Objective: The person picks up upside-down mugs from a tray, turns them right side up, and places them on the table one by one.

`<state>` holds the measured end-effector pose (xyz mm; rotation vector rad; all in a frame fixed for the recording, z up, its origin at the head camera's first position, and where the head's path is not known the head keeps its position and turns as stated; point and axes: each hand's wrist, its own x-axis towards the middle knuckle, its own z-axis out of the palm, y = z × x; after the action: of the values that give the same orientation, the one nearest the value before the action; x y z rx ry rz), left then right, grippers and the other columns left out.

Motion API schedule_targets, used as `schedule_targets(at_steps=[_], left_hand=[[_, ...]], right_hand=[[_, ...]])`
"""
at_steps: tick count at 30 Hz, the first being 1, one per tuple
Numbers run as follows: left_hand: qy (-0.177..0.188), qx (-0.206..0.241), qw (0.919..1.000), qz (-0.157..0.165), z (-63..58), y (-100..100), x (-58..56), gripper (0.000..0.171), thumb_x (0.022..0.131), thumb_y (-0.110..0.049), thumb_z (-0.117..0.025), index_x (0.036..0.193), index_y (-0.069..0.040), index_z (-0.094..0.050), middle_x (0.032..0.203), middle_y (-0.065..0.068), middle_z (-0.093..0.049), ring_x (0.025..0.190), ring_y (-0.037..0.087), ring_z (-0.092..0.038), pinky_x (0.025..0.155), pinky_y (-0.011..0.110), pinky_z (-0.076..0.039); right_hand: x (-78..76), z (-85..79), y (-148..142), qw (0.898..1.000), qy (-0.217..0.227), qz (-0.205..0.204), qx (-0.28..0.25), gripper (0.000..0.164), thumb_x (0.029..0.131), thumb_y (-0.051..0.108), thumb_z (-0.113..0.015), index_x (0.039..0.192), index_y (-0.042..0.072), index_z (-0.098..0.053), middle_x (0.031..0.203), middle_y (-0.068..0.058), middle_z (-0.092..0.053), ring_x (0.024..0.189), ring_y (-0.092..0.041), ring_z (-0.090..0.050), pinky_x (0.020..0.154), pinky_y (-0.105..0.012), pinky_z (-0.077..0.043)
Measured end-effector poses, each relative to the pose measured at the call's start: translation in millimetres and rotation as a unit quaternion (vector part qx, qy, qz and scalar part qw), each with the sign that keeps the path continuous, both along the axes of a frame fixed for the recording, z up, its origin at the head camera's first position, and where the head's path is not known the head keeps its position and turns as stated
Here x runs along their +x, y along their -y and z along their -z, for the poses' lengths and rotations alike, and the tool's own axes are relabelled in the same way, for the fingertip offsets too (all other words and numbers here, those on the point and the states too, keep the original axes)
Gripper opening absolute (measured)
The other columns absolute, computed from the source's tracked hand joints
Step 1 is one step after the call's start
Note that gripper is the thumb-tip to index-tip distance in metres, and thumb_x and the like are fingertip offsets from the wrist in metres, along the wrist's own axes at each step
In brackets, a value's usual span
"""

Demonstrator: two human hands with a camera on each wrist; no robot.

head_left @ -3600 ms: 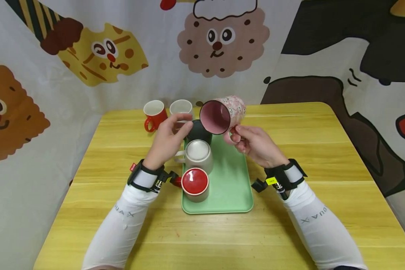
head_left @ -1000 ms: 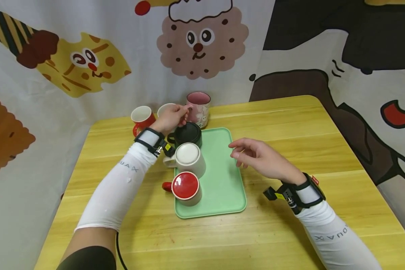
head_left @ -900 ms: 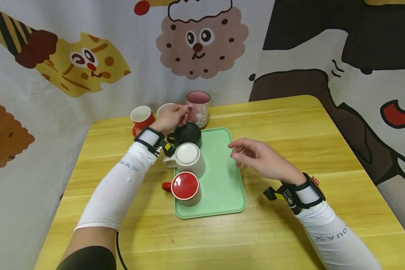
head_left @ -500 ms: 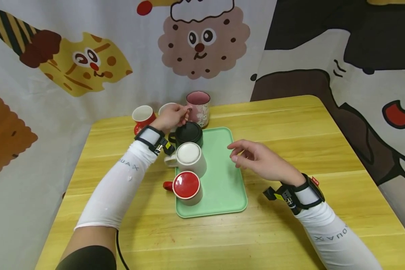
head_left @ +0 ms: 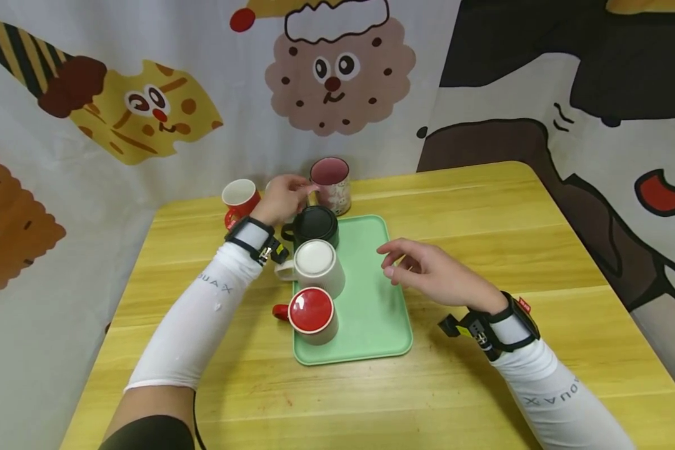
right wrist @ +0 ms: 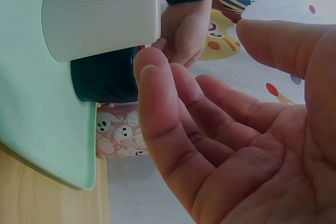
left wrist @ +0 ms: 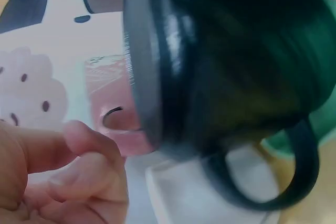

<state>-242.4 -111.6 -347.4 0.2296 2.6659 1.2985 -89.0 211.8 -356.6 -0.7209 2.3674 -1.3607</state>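
A pink mug (head_left: 332, 187) with ghost prints stands upright behind the green tray (head_left: 374, 300). Its handle points left, toward my left hand (head_left: 284, 199), whose loosely bent fingers (left wrist: 94, 177) are right beside that handle and hold nothing. Three mugs sit upside down along the tray's left side, handles to the left: a dark green one (head_left: 315, 225), a white ribbed one (head_left: 317, 265) and one with a red base (head_left: 313, 315). My right hand (head_left: 433, 272) hovers beside the tray's right edge, fingers loosely bent around nothing.
Upright at the back left of the wooden table (head_left: 484, 219) stands a red mug (head_left: 240, 197) with a white inside. A white mug next to it is mostly hidden behind my left hand. A cartoon-printed curtain (head_left: 202, 156) hangs behind the table.
The pink mug, earlier tilted in my right hand over the tray, now stands upright behind it. My left hand, which pinched its handle, has slipped slightly left off it. My right hand barely moves lately.
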Motion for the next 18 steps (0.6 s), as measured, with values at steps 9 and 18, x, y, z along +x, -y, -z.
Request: schedule_targets(at_steps=[9,18], left_hand=[[-0.074,-0.062,0.9953,-0.008,-11.0,25.4,31.4,0.034,0.11,-0.019,-0.057,0.137,0.0,-0.065,0.124,0.018,-0.067,0.087,0.031,-0.066,0.076,0.036,-0.051],[-0.015,-0.103,0.9941,0.03,9.3,46.5,51.6,0.032,0.112,-0.019,-0.054,0.135,0.001,-0.065,0.101,0.021,-0.067,0.079,0.034,-0.066,0.069,0.036,-0.049]], right_hand=[[-0.8,-2.1,1.6,1.0,-0.008,-0.003,0.009,0.041,0.107,0.029,-0.068,0.143,0.013,-0.061,0.116,-0.002,-0.068,0.096,-0.024,-0.068,0.082,-0.035,-0.06],[0.5,-0.8,2.1,1.0,-0.008,-0.002,0.017,0.042,0.106,0.031,-0.069,0.143,0.014,-0.061,0.117,-0.001,-0.068,0.096,-0.021,-0.067,0.083,-0.036,-0.059]])
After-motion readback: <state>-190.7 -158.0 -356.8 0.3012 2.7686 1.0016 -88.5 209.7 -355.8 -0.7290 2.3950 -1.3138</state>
